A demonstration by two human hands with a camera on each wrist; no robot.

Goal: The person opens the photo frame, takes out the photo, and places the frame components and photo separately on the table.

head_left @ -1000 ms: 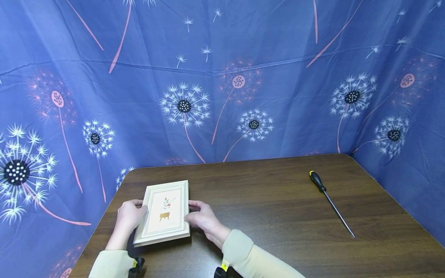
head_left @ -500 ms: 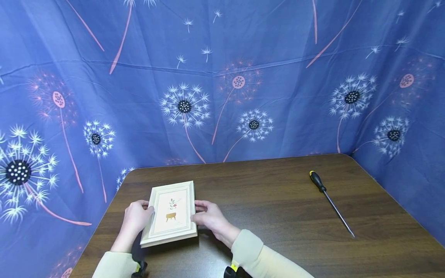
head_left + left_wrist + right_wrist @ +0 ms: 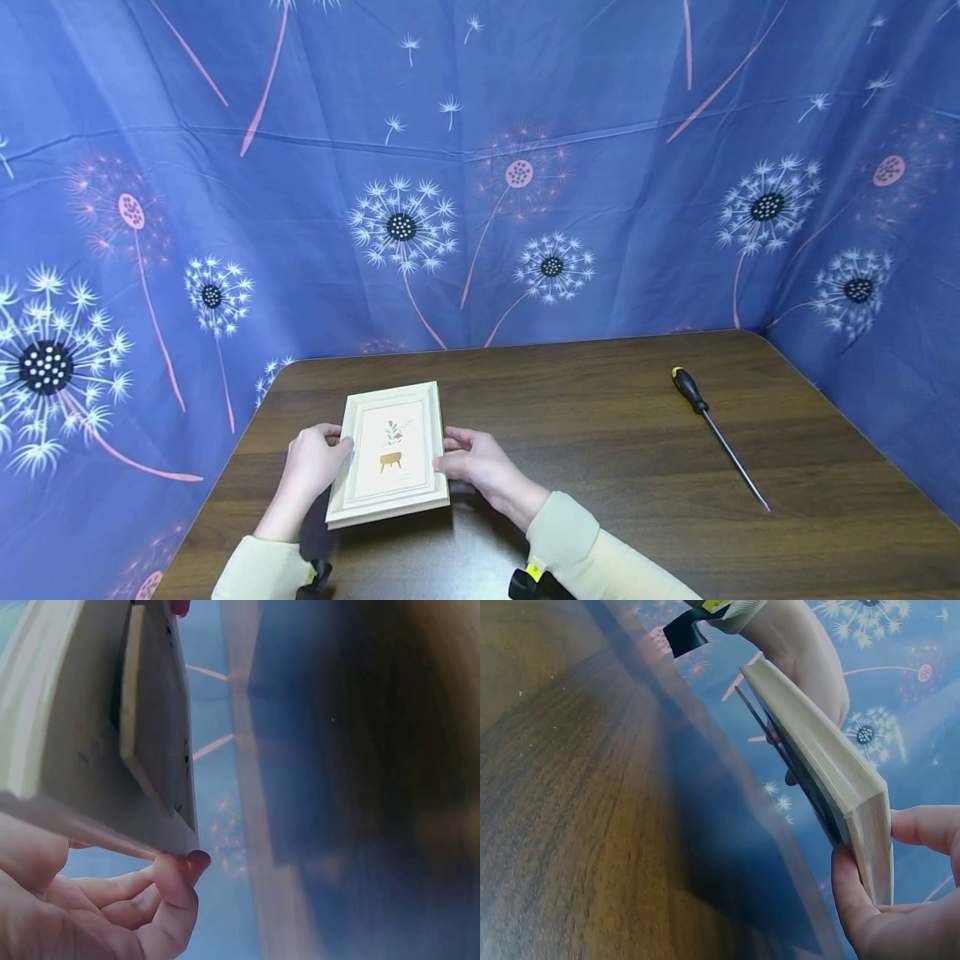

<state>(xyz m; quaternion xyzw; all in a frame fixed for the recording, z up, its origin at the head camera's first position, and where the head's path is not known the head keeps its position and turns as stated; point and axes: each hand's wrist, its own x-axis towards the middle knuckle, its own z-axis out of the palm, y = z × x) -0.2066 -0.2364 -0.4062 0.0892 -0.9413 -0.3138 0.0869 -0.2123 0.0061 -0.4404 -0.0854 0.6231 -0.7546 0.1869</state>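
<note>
A cream picture frame (image 3: 390, 450) with a drawing of a plant above a yellow stool is held face up over the table, tilted toward the head camera. My left hand (image 3: 318, 457) pinches its left edge, thumb on the front and fingers behind. On the right edge my right hand (image 3: 487, 471) grips it in the same way. The left wrist view shows the frame's back with a flat stand flap (image 3: 154, 712) slightly lifted off it. From the right wrist, the frame's side edge (image 3: 817, 742) shows, with fingers (image 3: 851, 881) bent round the corner.
A screwdriver (image 3: 720, 437) with a black and yellow handle lies at the right of the brown wooden table (image 3: 585, 417). Blue cloth (image 3: 480, 167) printed with dandelions hangs behind the table and along both sides.
Both hands have carried the picture frame to the right across the table, with the grip on its two edges kept. The screwdriver has stayed in place.
</note>
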